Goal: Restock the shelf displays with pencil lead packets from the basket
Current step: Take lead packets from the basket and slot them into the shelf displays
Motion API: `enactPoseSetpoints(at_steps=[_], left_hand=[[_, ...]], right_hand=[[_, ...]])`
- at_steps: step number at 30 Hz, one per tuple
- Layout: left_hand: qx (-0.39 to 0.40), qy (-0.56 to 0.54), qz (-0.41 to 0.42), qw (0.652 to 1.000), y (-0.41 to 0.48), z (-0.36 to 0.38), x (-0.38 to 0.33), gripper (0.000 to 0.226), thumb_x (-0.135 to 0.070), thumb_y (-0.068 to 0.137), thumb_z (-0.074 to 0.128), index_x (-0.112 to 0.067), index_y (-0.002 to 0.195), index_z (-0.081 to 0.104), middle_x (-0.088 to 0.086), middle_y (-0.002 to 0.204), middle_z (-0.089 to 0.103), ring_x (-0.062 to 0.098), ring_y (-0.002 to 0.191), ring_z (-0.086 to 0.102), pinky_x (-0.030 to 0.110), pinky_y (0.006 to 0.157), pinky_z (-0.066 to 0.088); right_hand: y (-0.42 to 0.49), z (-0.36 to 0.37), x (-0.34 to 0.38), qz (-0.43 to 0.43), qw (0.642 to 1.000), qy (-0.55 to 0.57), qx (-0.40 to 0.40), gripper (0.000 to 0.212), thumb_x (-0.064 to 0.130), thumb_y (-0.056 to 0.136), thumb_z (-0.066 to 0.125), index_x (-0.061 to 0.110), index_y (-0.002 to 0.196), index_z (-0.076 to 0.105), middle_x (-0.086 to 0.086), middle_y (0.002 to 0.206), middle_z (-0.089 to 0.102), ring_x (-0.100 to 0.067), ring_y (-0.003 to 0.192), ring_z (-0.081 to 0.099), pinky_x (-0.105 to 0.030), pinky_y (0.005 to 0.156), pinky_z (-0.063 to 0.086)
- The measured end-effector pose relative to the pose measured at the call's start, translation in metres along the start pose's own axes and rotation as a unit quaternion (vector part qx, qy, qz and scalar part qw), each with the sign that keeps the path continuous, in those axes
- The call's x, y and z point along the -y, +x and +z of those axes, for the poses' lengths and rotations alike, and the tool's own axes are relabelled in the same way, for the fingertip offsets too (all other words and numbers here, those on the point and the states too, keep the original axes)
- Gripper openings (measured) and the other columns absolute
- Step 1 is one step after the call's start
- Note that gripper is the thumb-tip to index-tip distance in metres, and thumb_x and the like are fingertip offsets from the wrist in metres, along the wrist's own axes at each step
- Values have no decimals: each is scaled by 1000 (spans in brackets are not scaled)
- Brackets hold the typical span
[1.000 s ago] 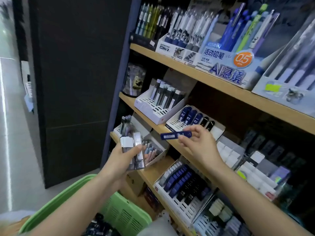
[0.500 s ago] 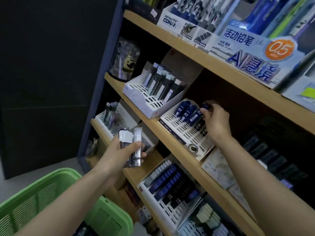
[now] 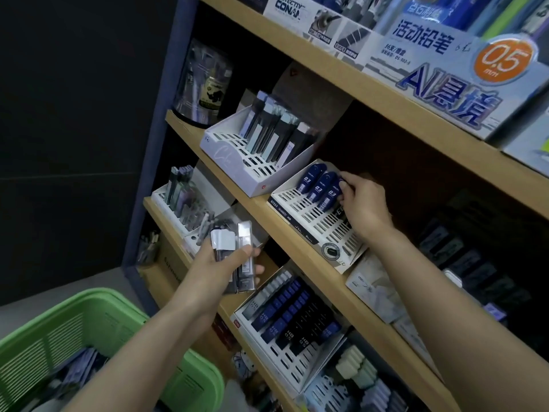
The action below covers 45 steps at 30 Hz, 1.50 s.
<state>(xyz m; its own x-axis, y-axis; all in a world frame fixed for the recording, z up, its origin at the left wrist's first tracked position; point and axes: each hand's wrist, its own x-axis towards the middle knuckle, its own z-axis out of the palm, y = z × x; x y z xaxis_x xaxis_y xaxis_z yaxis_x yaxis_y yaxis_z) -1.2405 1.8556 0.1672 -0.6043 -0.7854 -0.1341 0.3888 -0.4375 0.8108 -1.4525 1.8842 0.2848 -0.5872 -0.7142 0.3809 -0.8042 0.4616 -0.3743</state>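
Three blue lead packets [image 3: 322, 188] are stood in a row in a white slotted tray [image 3: 300, 205] on the middle shelf [image 3: 258, 203].
One more blue packet [image 3: 342, 183] is pinched near its top by the fingers [image 3: 346, 190] of the right hand [image 3: 364, 203], just beside the row. Its long side is leaned back, with the round end up and the other end down toward the tray. A bunch of clear packets [image 3: 234, 248] is held upright in the left hand [image 3: 217, 272], with the fingers curled round it. More packets [image 3: 77, 379] are kept in the green basket [image 3: 98, 295] below.
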Motion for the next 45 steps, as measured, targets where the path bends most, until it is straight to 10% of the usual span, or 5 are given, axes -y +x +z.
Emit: enactPoseSetpoints(at_steps=[17,24,30,45], left_hand=[[10,7,2,1000,-4,-5,-1,31,-16,91,59,-14,121,53,8,101,73,22,82,71,26,60,57],[41,65,4,997,-11,-1,-2,24,-21,87,62,-12,109,59,5,91,72,14,69,68,27,59,56],[29,83,16,996,-20,-1,-1,13,-20,90,59,-14,102,60,-5,68,69,7,59,65,20,50,51],[-11,89,0,996,-23,0,6,22,-14,90,60,-14,112,55,7,91,68,17,68,65,19,49,52]], right_hand=[[-26,-7,25,-46,998,-12,-48,39,15,95,54,13,132,43,-4,118,51,-17,99,57,-29,79,48],[-94,20,67,6,963,153,223,51,35,94,55,15,135,34,11,100,56,-14,95,60,-35,90,51],[-97,33,62,85,925,264,260,22,20,92,60,4,107,62,-7,90,64,-11,70,63,-15,61,54],[-57,-56,-19,98,971,192,-106,17,22,93,60,7,98,63,-5,92,66,-19,81,68,-25,65,56]])
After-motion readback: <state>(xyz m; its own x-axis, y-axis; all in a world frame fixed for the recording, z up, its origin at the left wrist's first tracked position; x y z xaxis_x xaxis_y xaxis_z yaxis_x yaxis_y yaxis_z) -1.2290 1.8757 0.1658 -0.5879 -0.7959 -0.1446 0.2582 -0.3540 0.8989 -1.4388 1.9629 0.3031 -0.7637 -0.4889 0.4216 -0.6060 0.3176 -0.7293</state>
